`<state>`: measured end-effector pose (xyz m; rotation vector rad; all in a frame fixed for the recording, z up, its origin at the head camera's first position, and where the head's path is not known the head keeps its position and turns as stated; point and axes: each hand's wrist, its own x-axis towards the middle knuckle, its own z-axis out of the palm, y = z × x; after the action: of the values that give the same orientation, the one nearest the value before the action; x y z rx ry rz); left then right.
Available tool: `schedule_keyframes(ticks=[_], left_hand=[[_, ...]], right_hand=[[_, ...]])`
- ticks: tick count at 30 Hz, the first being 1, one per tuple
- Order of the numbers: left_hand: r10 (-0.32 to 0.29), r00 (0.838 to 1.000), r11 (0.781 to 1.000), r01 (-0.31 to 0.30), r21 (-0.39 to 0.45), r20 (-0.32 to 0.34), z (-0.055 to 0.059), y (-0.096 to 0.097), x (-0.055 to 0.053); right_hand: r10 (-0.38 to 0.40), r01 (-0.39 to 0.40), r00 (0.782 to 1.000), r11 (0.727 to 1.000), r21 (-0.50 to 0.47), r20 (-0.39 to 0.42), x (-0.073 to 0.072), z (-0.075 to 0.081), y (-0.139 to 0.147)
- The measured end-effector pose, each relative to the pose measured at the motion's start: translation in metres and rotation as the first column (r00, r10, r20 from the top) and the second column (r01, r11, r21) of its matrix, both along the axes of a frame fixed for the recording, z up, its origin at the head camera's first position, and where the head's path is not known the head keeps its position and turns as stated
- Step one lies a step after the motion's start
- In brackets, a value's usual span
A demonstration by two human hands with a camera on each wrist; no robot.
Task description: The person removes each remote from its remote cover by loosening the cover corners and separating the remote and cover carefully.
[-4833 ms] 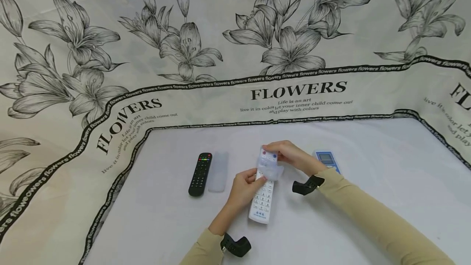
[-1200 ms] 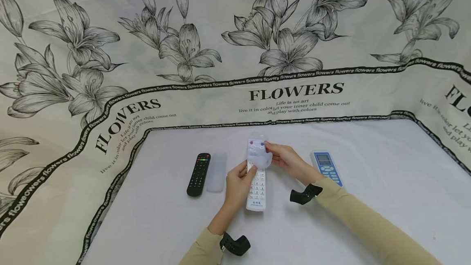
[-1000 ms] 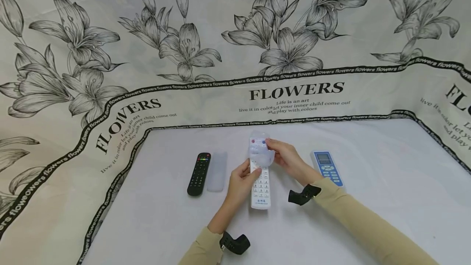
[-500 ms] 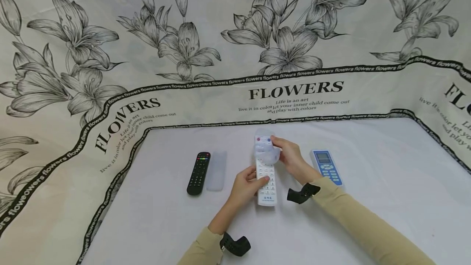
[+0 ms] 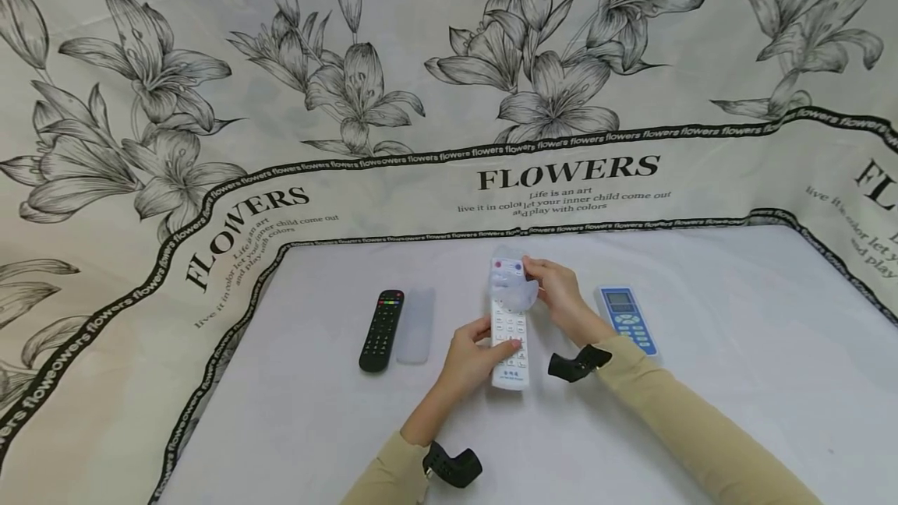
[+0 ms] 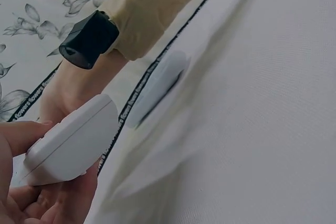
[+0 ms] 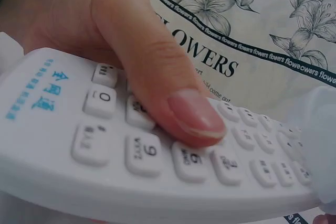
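My left hand (image 5: 466, 357) grips a white remote control (image 5: 508, 326) from its left side, thumb across the lower keys, as the right wrist view shows close up on the remote's number keys (image 7: 144, 153). A translucent protective sleeve (image 5: 517, 294) covers the remote's upper part, bunched at its lower rim and standing out past the top end. My right hand (image 5: 561, 302) pinches the sleeve and remote at the upper right edge; its lower fingers are partly hidden. In the left wrist view the remote's bottom end (image 6: 76, 142) faces the camera, raised off the table.
To the left, a black remote (image 5: 382, 331) lies beside a flat translucent sleeve (image 5: 415, 326). A blue-and-white remote (image 5: 627, 318) lies behind the right forearm. White cloth (image 5: 316, 427) covers the table, with a flower-print cloth (image 5: 393, 201) behind it.
The remote has shifted away from the person, and the sleeve now extends past its top. My left thumb has slid down the keys; my right hand moved from the top end to the right edge.
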<state>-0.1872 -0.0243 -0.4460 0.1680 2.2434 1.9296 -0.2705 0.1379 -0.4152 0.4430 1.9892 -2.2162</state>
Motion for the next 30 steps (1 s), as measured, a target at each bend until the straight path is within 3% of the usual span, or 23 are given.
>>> schedule_keyframes(ticks=[14, 22, 30], left_hand=[[-0.008, 1.0, 1.0, 0.008, -0.005, -0.009, -0.003, 0.003, 0.009], [0.003, 1.0, 1.0, -0.003, -0.002, -0.026, -0.007, 0.005, 0.012], [-0.006, 0.999, 1.0, 0.006, -0.007, -0.045, -0.008, 0.006, 0.014]], right_hand=[[0.093, -0.094, 0.995, 0.993, 0.066, 0.021, -0.006, -0.001, 0.005], [0.147, -0.145, 0.988, 0.989, 0.038, -0.038, -0.012, -0.002, 0.006], [0.148, -0.145, 0.987, 0.989, 0.039, -0.066, -0.016, -0.001, 0.006]])
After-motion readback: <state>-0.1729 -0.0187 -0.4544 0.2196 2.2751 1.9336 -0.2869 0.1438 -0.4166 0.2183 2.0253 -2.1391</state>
